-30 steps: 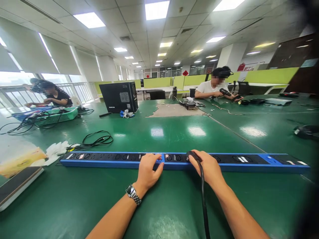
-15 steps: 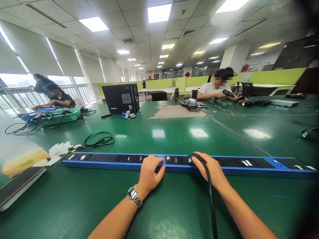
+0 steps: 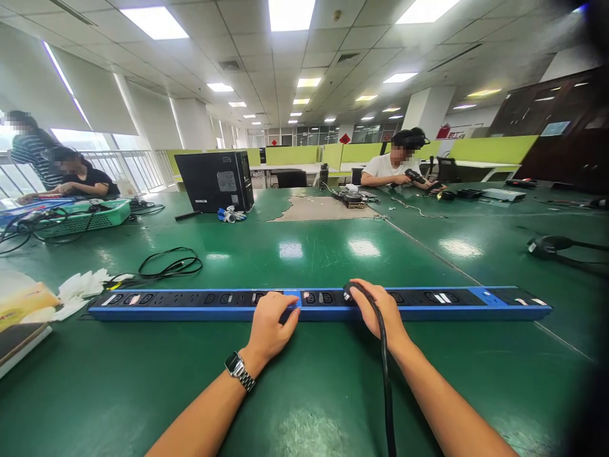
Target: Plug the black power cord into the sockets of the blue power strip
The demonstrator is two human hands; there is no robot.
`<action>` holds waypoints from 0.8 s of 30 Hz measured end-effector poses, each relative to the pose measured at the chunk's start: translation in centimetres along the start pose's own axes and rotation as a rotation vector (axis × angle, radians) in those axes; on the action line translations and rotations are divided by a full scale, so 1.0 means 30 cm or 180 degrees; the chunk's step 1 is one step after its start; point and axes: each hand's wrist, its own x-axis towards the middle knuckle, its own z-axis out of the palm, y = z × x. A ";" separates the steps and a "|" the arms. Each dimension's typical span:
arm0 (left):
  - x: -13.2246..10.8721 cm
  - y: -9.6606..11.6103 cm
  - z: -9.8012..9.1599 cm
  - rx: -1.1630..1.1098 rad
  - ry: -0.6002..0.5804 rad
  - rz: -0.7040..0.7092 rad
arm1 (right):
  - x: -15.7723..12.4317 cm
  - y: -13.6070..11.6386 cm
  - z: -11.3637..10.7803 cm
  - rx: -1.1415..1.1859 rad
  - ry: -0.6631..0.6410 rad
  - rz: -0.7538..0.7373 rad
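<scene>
A long blue-and-black power strip (image 3: 190,311) lies across the green table, its row of sockets facing up. My left hand (image 3: 272,325), with a watch on the wrist, is closed around the strip beside its blue middle section; the fingertips are partly hidden. My right hand (image 3: 379,311) grips a black power plug (image 3: 351,291) at the strip's sockets, right of the middle. From the plug a thick black cable (image 3: 384,374) runs down over the near side of the table. Whether the plug is seated in a socket is hidden by the hand.
Behind the strip's left part lies a coiled black cable (image 3: 176,263), near white tissues (image 3: 83,292). Farther back stand a black computer case (image 3: 214,184) and a green basket (image 3: 95,219) of cables. Another black cable (image 3: 556,245) lies at right. Co-workers sit and stand across the table.
The view has turned slightly right, so the scene shifts left and the strip's right end now shows. Both hands keep about the same places on the strip.
</scene>
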 end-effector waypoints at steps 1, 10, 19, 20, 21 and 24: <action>0.000 0.000 0.001 0.0008 -0.0001 -0.0002 | -0.001 0.000 0.000 -0.0073 -0.0043 -0.0063; 0.002 0.003 0.005 0.0015 -0.0011 0.0011 | -0.023 -0.074 -0.013 -0.0910 -0.0121 -0.0139; 0.003 -0.003 0.000 -0.0002 -0.0005 0.0021 | -0.031 -0.086 0.004 -0.1223 -0.0041 -0.0395; 0.003 -0.002 0.000 -0.0003 -0.0005 0.0023 | -0.032 -0.081 0.008 -0.1225 -0.0026 -0.0445; 0.004 -0.002 0.001 -0.0003 -0.0008 0.0027 | -0.032 -0.077 0.013 -0.1234 -0.0020 -0.0468; 0.004 0.000 0.003 -0.0006 -0.0013 0.0037 | -0.035 -0.071 0.027 -0.1263 -0.0039 -0.0366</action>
